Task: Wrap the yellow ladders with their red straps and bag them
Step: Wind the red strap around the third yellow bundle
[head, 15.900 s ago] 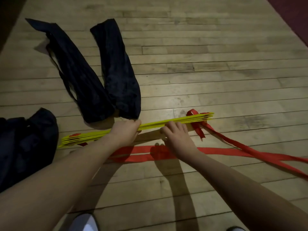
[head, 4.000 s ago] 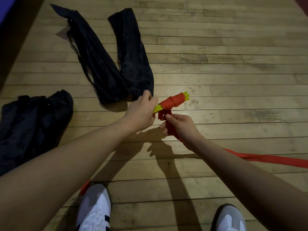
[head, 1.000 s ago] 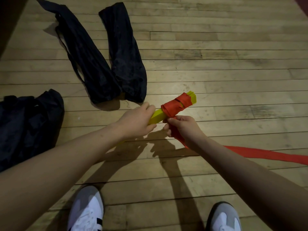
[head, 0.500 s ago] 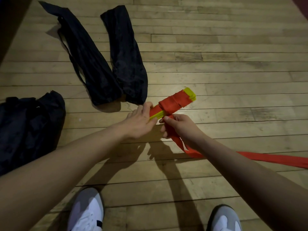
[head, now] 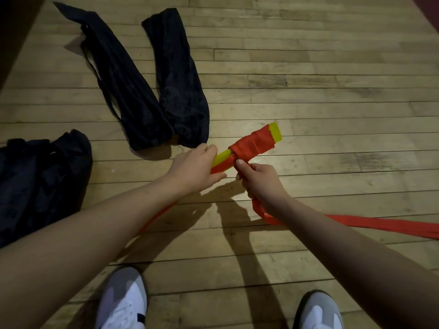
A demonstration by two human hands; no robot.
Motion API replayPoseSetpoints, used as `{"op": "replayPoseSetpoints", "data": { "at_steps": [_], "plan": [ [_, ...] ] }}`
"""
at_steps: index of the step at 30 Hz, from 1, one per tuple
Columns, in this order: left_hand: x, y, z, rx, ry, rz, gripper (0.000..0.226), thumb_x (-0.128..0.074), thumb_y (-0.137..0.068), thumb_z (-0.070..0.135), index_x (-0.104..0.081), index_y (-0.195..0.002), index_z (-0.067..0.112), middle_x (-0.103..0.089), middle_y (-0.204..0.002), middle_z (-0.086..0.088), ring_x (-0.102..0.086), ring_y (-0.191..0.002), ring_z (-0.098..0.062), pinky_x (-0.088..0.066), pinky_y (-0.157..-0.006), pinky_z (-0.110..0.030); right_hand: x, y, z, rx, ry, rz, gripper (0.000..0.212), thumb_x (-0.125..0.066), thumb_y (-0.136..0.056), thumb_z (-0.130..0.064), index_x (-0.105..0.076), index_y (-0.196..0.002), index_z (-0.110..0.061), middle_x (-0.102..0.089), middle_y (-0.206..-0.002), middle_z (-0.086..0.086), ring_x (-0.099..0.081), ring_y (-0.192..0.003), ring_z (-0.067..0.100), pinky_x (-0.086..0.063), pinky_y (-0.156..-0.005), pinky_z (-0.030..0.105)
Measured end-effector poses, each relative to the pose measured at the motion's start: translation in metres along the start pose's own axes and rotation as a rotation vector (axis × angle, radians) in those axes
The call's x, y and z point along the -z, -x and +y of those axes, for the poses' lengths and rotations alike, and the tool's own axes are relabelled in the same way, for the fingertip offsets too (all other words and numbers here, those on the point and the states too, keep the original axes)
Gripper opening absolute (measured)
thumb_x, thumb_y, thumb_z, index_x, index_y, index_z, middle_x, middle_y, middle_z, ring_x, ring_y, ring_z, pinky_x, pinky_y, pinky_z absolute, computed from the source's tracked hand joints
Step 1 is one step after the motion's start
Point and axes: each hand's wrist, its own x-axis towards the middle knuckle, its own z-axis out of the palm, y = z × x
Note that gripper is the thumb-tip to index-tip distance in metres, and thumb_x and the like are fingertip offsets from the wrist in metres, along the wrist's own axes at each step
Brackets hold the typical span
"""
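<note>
I am looking down at a wooden floor (head: pixel 308 67), with both of my bare arms reaching forward. Between my hands, held up off the boards, is the folded yellow ladder (head: pixel 275 132), a flat bundle slanting from near left to far right. My left hand (head: pixel 194 168) grips its near end, fingers curled around the yellow, with a short bare stretch of yellow showing just past my knuckles. Beyond that the red strap (head: pixel 251 146) is wound in several turns around the bundle, leaving only the far yellow tip uncovered. My right hand (head: pixel 259 179) sits just right of the left, below the wound part, its fingers closed around the loose strap with the thumb up near the wrap. From that hand the strap drops to the floor and trails off to the right edge; another red length shows under my left forearm.

Further away and to the left, two long black bags (head: pixel 147 91) lie side by side on the floor. A third black bag (head: pixel 40 181) is heaped at the left edge. My two white-and-grey shoes (head: pixel 123 302) show at the near edge.
</note>
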Motion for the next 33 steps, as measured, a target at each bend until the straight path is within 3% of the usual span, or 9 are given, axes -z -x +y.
{"op": "replayPoseSetpoints", "data": {
  "at_steps": [4, 7, 10, 14, 17, 22, 26, 30, 33],
  "plan": [
    [0.001, -0.004, -0.001, 0.011, 0.1, 0.021, 0.043, -0.064, -0.085, 0.051, -0.046, -0.108, 0.019, -0.038, -0.096, 0.006, -0.045, -0.088, -0.014, -0.04, -0.069, -0.03, -0.003, -0.001, -0.005, 0.017, 0.012, 0.029, 0.041, -0.053, -0.097, -0.036, -0.058, -0.065, -0.01, -0.043, -0.043, -0.009, -0.036, -0.037, 0.001, -0.03, -0.041, 0.018],
    [0.0, -0.004, -0.002, -0.014, 0.083, 0.016, 0.04, -0.066, -0.085, 0.045, -0.047, -0.108, 0.019, -0.035, -0.099, 0.005, -0.043, -0.089, -0.014, -0.043, -0.068, -0.031, -0.004, -0.001, -0.005, 0.0, 0.002, -0.072, 0.034, -0.049, -0.099, -0.029, -0.06, -0.076, -0.007, -0.045, -0.049, -0.003, -0.039, -0.043, 0.008, -0.034, -0.043, 0.02],
    [-0.001, -0.004, -0.004, 0.005, 0.128, -0.015, 0.035, -0.065, -0.088, 0.036, -0.043, -0.11, 0.019, -0.041, -0.104, 0.001, -0.051, -0.088, -0.017, -0.049, -0.069, -0.034, 0.0, 0.002, -0.006, 0.017, -0.052, -0.19, 0.026, -0.046, -0.101, -0.02, -0.061, -0.089, -0.002, -0.053, -0.058, 0.004, -0.047, -0.049, 0.011, -0.042, -0.046, 0.019],
    [-0.003, -0.005, -0.005, 0.142, 0.247, -0.081, 0.032, -0.059, -0.093, 0.029, -0.031, -0.105, 0.019, -0.054, -0.086, -0.003, -0.059, -0.071, -0.019, -0.054, -0.062, -0.038, 0.007, 0.005, -0.005, -0.012, -0.081, -0.335, 0.02, -0.048, -0.1, -0.016, -0.059, -0.097, 0.0, -0.059, -0.068, 0.01, -0.055, -0.055, 0.016, -0.049, -0.055, 0.024],
    [-0.007, -0.006, -0.006, 0.179, 0.249, -0.064, 0.03, -0.057, -0.095, 0.028, -0.033, -0.11, 0.016, -0.058, -0.087, -0.006, -0.06, -0.068, -0.02, -0.052, -0.058, -0.037, 0.009, 0.004, -0.002, -0.053, -0.019, -0.424, 0.025, -0.049, -0.1, -0.017, -0.057, -0.107, 0.005, -0.064, -0.072, 0.01, -0.061, -0.061, 0.02, -0.053, -0.062, 0.03],
    [-0.007, -0.007, -0.012, 0.166, 0.24, -0.211, 0.051, -0.055, -0.092, 0.042, -0.031, -0.127, 0.013, -0.047, -0.112, -0.011, -0.052, -0.099, -0.027, -0.044, -0.081, -0.038, 0.01, 0.004, -0.001, -0.068, -0.051, -0.424, 0.025, -0.044, -0.102, -0.022, -0.056, -0.107, 0.0, -0.062, -0.07, 0.01, -0.058, -0.056, 0.018, -0.049, -0.059, 0.028],
    [-0.009, 0.0, -0.01, 0.112, 0.196, -0.275, 0.051, -0.042, -0.099, 0.037, -0.023, -0.14, 0.014, -0.034, -0.132, -0.014, -0.038, -0.124, -0.032, -0.03, -0.101, -0.04, 0.006, -0.001, -0.001, -0.054, -0.089, -0.368, 0.023, -0.04, -0.103, -0.021, -0.056, -0.096, -0.006, -0.058, -0.067, 0.01, -0.053, -0.052, 0.017, -0.046, -0.054, 0.027],
    [-0.005, 0.002, -0.01, 0.081, 0.133, -0.18, 0.045, -0.057, -0.092, 0.044, -0.041, -0.124, 0.016, -0.047, -0.116, -0.004, -0.052, -0.101, -0.02, -0.045, -0.079, -0.034, 0.003, -0.003, 0.003, -0.089, -0.092, -0.316, 0.027, -0.042, -0.103, -0.021, -0.056, -0.084, -0.008, -0.055, -0.063, 0.006, -0.052, -0.053, 0.017, -0.046, -0.055, 0.027],
    [-0.002, 0.002, -0.012, 0.02, 0.049, -0.15, 0.038, -0.06, -0.088, 0.05, -0.039, -0.102, 0.021, -0.044, -0.097, 0.004, -0.049, -0.087, -0.016, -0.038, -0.067, -0.03, 0.002, -0.001, 0.004, -0.109, -0.099, -0.306, 0.027, -0.044, -0.102, -0.02, -0.055, -0.08, -0.008, -0.053, -0.061, 0.006, -0.051, -0.053, 0.017, -0.045, -0.056, 0.027]
  ]
}}
